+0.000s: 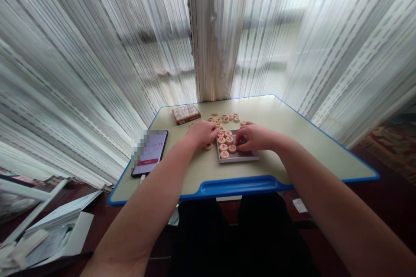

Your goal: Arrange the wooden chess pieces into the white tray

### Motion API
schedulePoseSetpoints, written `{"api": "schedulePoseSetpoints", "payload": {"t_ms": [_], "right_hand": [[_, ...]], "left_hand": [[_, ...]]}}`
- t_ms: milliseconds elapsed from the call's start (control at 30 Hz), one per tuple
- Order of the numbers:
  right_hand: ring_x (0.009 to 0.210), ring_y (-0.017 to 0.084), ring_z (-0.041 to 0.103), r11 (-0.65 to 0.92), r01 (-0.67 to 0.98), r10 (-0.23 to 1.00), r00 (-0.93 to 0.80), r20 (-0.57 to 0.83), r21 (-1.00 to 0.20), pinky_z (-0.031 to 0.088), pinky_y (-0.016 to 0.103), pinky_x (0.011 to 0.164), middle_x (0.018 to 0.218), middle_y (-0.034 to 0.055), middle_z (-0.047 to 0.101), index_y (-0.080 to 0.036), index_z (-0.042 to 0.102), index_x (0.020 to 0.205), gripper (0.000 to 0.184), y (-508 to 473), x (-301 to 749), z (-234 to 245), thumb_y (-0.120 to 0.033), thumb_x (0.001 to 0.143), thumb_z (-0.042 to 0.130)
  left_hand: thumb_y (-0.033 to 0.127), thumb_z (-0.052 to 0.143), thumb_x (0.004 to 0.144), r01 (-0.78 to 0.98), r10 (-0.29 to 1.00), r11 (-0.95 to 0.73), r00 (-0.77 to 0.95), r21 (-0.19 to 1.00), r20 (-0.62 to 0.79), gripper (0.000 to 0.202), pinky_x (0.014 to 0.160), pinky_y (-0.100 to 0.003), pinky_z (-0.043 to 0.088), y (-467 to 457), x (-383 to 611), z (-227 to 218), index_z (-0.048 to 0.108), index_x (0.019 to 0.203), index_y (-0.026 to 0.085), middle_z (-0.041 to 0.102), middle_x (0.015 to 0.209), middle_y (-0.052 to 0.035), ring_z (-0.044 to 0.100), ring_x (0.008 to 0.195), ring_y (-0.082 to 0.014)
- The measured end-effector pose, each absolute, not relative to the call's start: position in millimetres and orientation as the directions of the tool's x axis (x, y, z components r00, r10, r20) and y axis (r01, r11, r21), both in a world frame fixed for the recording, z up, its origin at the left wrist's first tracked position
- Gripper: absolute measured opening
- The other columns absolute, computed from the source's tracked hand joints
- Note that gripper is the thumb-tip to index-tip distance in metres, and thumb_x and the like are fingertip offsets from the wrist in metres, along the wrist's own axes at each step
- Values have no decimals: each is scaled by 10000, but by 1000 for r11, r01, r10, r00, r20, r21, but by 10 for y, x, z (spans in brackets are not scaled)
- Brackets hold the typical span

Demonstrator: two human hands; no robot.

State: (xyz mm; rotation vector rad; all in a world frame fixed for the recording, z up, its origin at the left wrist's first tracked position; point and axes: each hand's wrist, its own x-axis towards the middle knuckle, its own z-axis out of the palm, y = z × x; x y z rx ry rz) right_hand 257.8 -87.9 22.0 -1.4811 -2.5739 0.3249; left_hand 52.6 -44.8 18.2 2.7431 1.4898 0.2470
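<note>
Fingers (241, 146) of the right hand (258, 137) are curled down inside the shallow tray (238, 161), over its right half, just beside the lower piece of the second column. Can't tell from here if they grip anything.

Left hand (199, 133) is at the tray's far left corner, fingers bent and pointing inward near the top of the first column. Can't tell if a piece is pinched there either.

In the tray: round pieces (223, 147) with red characters, face up, in two columns on the left side. I count seven: four in the left column, three in the right.

Loose discs (226, 119) are scattered on the counter (302, 151) beyond the tray, some marked red, some dark. One lies just beyond the right hand, another just left of the tray near the left wrist.

Left side: phone (151, 156), screen lit, cable (142, 178) at its near end. Flat box (186, 114) at the far left. Blue trough (238, 185) along the counter's near edge. Striped curtain (212, 30) behind.
</note>
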Motion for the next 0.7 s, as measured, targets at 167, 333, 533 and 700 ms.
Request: {"api": "schedulePoseSetpoints", "payload": {"t_ms": [167,333,533,700], "right_hand": [[813,206,562,474,836,871,-491,10,-275,372,346,874,713,13,666,-214,679,674,182,-901,2569,246,-391,649,650],[787,195,565,478,836,869,-494,8,-270,344,361,917,717,9,672,-211,671,660,205,-880,2570,220,-416,658,654],[733,179,560,498,825,859,-512,18,-268,332,362,920,697,4,676,-209,681,660,255,-855,2585,202,-464,651,670],[737,185,559,490,828,863,-504,20,-271,333,361,906,703,11,681,-208,682,656,292,-861,2578,216,-500,646,667]], "left_hand": [[417,390,870,833,833,-549,537,74,135,374,659,-274,410,-443,528,177,675,830,178,688,841,-86,611,772,-197],[415,389,867,825,826,-559,545,81,143,368,648,-276,403,-437,519,165,674,839,183,689,833,-78,608,758,-195],[423,384,865,826,825,-559,545,75,150,376,643,-281,400,-431,520,163,672,824,185,688,824,-81,609,752,-200],[427,381,866,828,828,-556,543,79,141,377,654,-278,404,-438,522,170,670,830,188,689,836,-78,607,763,-197]]}}
